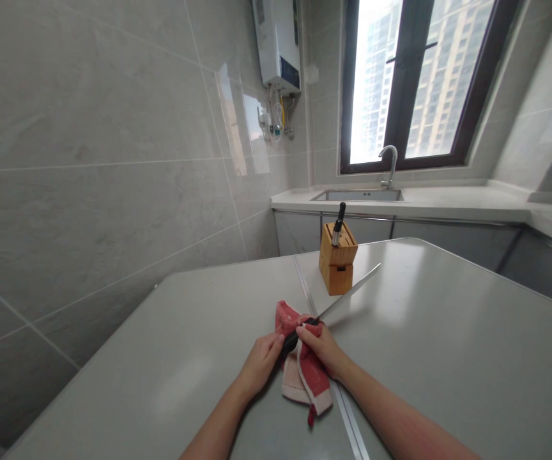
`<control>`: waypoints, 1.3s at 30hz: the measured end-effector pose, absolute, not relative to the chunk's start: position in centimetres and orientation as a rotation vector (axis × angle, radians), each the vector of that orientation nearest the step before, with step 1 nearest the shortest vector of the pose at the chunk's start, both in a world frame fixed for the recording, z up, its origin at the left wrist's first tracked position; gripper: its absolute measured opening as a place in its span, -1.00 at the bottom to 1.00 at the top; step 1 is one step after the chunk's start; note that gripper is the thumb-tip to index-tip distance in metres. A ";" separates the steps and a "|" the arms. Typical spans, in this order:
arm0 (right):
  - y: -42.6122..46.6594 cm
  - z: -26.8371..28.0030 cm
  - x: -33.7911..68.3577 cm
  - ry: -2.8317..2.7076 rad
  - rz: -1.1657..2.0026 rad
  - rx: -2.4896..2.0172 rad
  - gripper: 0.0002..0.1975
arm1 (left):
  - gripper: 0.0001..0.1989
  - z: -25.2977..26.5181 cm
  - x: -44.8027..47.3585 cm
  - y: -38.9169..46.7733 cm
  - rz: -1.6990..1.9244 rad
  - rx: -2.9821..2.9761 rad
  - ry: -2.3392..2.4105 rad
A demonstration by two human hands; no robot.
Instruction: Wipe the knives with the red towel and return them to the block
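Above the table I hold a knife (350, 292) with a long thin blade slanting up to the far right. My left hand (262, 359) is closed around the end of its black handle (289, 345). A red and pale pink cloth (312, 374) is wrapped around the handle near the blade, pinched there by my right hand (321, 345). The cloth's lower end hangs down toward the table. Just beyond the blade stands a wooden knife block (337, 259), with one black-handled tool (338, 223) sticking up out of it.
The pale table (199, 306) has a metal strip (347, 415) along its seam. A grey tiled wall (103, 211) runs along the left. At the back are a counter with a sink (357, 195), a faucet (391, 163), a window (410, 83) and a wall-mounted water heater (278, 48).
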State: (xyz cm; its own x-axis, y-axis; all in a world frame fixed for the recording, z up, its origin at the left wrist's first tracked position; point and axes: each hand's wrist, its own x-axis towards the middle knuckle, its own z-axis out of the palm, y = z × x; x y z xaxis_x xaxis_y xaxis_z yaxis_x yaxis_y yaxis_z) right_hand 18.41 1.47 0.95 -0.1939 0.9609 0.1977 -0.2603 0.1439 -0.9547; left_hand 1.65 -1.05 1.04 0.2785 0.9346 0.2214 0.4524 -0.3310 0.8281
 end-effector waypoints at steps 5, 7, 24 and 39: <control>1.5 0.9 18.4 -1.265 1.347 -0.762 -0.74 | -0.48 0.7 1.4 -0.8 0.948 1.887 1.253; 1.5 1.0 18.4 -1.281 1.340 -0.755 -0.75 | -0.49 0.7 1.3 -0.8 0.941 1.888 1.238; 1.7 0.8 18.2 -1.271 1.407 -0.752 -0.72 | -0.52 0.5 1.1 -0.7 0.896 1.811 1.082; 1.6 1.0 18.3 -1.293 1.398 -0.728 -0.72 | -0.57 0.7 1.1 -0.5 1.004 1.846 1.162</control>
State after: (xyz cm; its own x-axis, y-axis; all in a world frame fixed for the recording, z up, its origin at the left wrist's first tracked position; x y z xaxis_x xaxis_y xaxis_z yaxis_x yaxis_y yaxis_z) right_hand 18.27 1.62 1.01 -0.2662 0.9406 0.2106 -0.2830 0.1326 -0.9499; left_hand 1.15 -0.51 0.69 0.2895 0.9286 0.2321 0.3647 -0.3312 0.8702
